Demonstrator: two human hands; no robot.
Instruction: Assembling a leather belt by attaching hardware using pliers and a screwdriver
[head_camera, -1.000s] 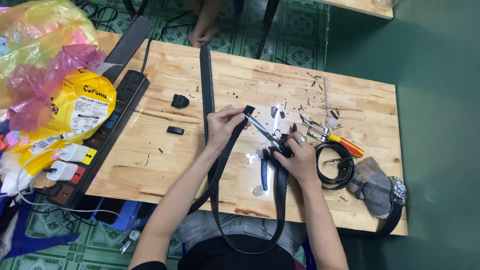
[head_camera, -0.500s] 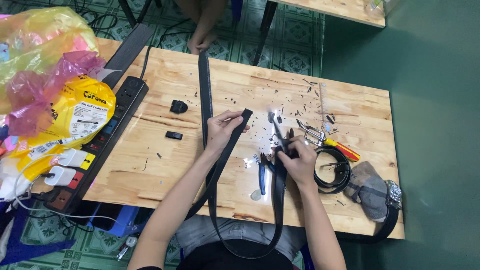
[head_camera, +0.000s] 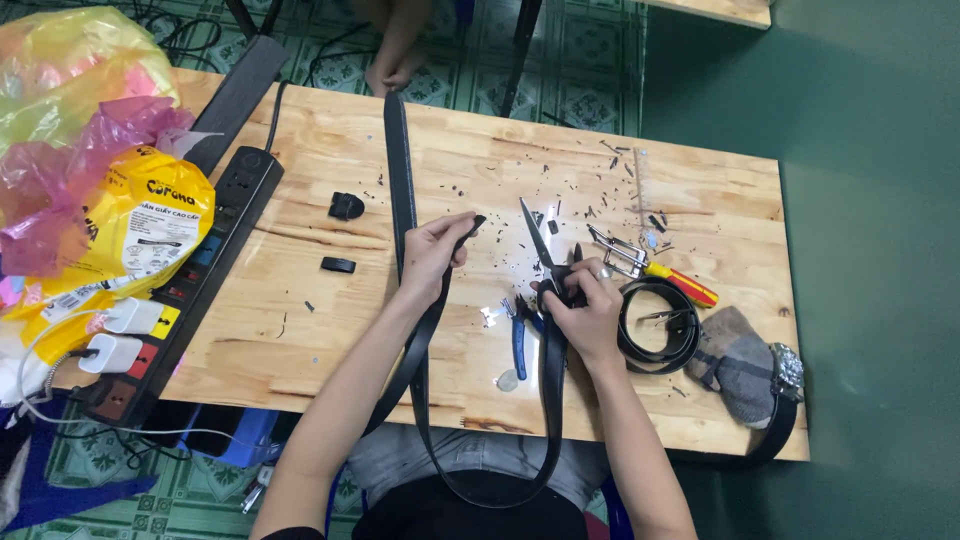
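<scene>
Far left — plastic bags (head_camera: 70, 130), yellow and pink, are heaped at the edge of the wooden table (head_camera: 330, 330); beside them a black power strip (head_camera: 200, 270) lies with two white chargers (head_camera: 125, 335) plugged in.

Left of centre — two small black pieces (head_camera: 345, 207) are set apart on the wood, well clear of the hands.

Centre — a black belt (head_camera: 402, 180) is laid up the table and looped down over the near edge. Its cut end is pinched in the left hand (head_camera: 432, 255), fingers closed. Compared with a second ago, this end has been drawn left, away from the blades, and is now held separate — a trim seems to have been finished.

Right of centre — the right hand (head_camera: 585, 305) is closed on scissors (head_camera: 545, 250), blades raised and pointing up-table. Blue-handled pliers (head_camera: 518, 335) and a coin lie just beside.

Right — a metal buckle (head_camera: 620, 255), a red-and-yellow screwdriver (head_camera: 680, 283), a coiled belt (head_camera: 655, 325) and a grey pouch (head_camera: 740, 365) are crowded near the right wrist; black shavings are scattered above.
</scene>
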